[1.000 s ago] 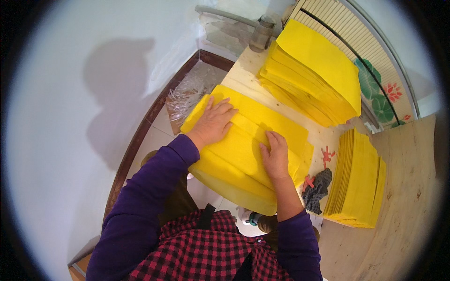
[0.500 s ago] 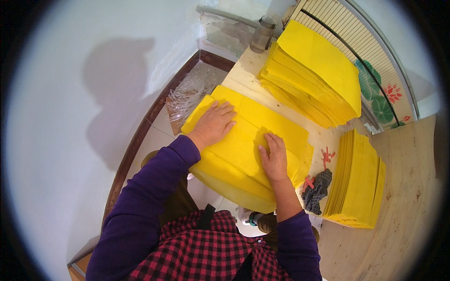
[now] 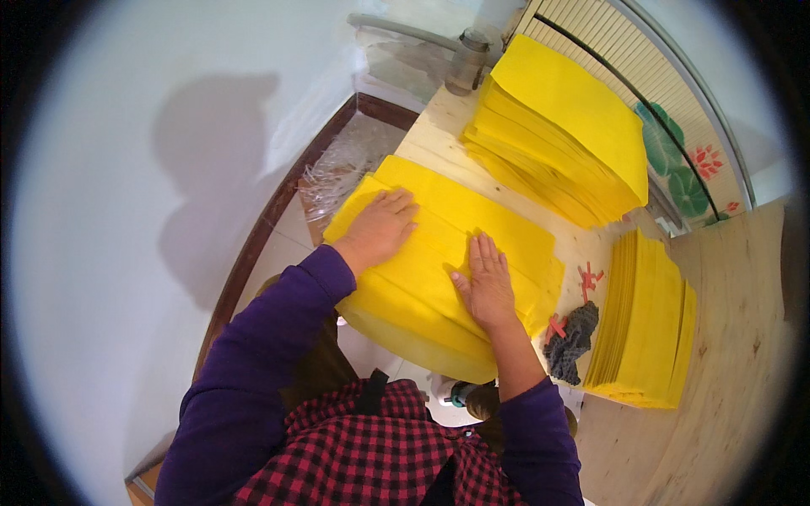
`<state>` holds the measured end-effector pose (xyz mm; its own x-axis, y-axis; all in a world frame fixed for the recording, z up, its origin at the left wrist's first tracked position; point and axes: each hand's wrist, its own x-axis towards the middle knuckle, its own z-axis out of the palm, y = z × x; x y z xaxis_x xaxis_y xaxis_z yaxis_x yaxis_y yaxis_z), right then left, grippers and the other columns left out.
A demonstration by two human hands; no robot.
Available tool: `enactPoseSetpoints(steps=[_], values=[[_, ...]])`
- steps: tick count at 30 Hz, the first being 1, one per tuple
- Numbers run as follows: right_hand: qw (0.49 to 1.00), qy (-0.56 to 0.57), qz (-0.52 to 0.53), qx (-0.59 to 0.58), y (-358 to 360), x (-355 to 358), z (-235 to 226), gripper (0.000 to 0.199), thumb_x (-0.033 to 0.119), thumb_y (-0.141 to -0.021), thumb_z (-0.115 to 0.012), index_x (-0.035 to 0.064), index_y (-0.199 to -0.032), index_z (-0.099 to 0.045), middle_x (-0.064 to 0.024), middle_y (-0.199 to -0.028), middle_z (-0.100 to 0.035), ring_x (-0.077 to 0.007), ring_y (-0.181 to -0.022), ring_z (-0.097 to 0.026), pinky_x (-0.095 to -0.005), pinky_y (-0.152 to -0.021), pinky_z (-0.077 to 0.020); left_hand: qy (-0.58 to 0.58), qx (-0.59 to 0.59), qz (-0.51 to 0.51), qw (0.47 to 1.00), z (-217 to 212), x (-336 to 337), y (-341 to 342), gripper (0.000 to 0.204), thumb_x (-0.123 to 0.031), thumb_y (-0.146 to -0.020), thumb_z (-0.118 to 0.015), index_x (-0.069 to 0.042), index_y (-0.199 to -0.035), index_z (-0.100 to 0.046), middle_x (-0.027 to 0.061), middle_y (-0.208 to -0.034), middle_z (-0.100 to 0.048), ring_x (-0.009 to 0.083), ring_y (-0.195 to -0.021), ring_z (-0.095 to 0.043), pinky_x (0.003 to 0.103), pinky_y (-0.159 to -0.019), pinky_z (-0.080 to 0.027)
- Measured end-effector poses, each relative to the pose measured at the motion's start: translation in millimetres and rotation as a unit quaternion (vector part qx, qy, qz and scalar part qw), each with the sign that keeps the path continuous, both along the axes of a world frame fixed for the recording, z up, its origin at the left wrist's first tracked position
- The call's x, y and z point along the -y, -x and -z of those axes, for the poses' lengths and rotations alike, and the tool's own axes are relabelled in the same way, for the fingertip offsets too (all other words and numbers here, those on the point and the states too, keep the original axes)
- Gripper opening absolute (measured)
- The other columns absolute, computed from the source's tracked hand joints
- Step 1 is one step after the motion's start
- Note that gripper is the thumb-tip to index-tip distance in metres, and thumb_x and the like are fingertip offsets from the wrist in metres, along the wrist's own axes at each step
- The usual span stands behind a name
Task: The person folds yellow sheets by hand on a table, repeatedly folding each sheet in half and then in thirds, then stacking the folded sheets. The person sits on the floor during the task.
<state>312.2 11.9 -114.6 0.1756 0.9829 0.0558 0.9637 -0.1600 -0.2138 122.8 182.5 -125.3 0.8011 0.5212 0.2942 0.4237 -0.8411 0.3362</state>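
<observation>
Several yellow fabric-like sheets [image 3: 422, 291] lie layered on the near part of the wooden table, their near edge drooping over the table's edge. Flat on the left side of the top layer rests my left hand [image 3: 380, 226], its fingers stretched out. My right hand [image 3: 487, 285] presses on the same sheet farther right, fingers straight and thumb apart. Neither hand grips anything. Beyond them a tall stack of yellow sheets [image 3: 569, 110] stands on the table, and another yellow stack [image 3: 645, 325] is at the right.
A dark crumpled cloth [image 3: 572, 344] and small red strips [image 3: 589, 280] lie between the sheets and the right stack. At the far corner stands a translucent bottle [image 3: 467, 63]. Clear plastic strands [image 3: 337, 173] heap beside the wall at left. The wooden tabletop [image 3: 443, 126] shows around the stacks.
My right hand's fingers have straightened and its thumb has spread to the left. My left hand has shifted slightly toward me on the sheet. The stacks look unchanged.
</observation>
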Motion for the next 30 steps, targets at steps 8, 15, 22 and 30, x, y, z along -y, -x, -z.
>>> enactPoseSetpoints(steps=[8, 15, 22, 30], values=[[0.998, 0.059, 0.016, 0.003, 3.1, -0.7, -6.0, 0.080, 0.052, -0.092, -0.047, 0.0010, -0.148, -0.023, -0.0155, -0.157, -0.016, -0.0267, -0.145, -0.015, -0.0425, -0.117, -0.0132, 0.025, -0.068, -0.034, 0.997, -1.8, 2.2, 7.4, 0.050, -0.029, -0.097, -0.045, 0.002, -0.136, -0.043, 0.0156, -0.146, -0.038, 0.0282, -0.139, -0.030, 0.045, -0.114, -0.022], [0.998, 0.059, 0.019, 0.003, 4.1, -0.6, -4.8, 0.080, 0.055, -0.092, -0.044, 0.0017, -0.148, -0.022, -0.0144, -0.157, -0.015, -0.0259, -0.146, -0.012, -0.0416, -0.118, -0.0110, -0.037, -0.207, -0.139, 0.968, -32.2, -6.6, 16.3, 0.058, -0.038, -0.098, -0.041, 0.004, -0.139, -0.040, 0.0171, -0.148, -0.036, 0.0265, -0.141, -0.028, 0.046, -0.115, -0.019], [0.996, 0.074, 0.006, 0.041, 4.9, -1.2, -7.6, 0.080, 0.055, -0.092, -0.043, 0.0011, -0.148, -0.022, -0.0149, -0.157, -0.015, -0.0266, -0.146, -0.014, -0.0422, -0.117, -0.0109, -0.016, -0.088, 0.016, 0.996, -32.6, 59.3, -79.3, 0.060, -0.041, -0.097, -0.040, 0.003, -0.137, -0.042, 0.0171, -0.145, -0.041, 0.0277, -0.138, -0.033, 0.047, -0.114, -0.018], [0.999, 0.045, 0.018, 0.001, 4.8, -1.5, -1.6, 0.078, 0.053, -0.093, -0.041, 0.0011, -0.148, -0.022, -0.0154, -0.157, -0.016, -0.0270, -0.145, -0.015, -0.0428, -0.117, -0.0108, 0.055, -0.133, -0.124, 0.982, -3.8, 37.7, -53.9, 0.066, -0.044, -0.097, -0.037, -0.001, -0.147, -0.026, 0.0125, -0.156, -0.021, 0.0226, -0.145, -0.017, 0.047, -0.116, -0.009]])
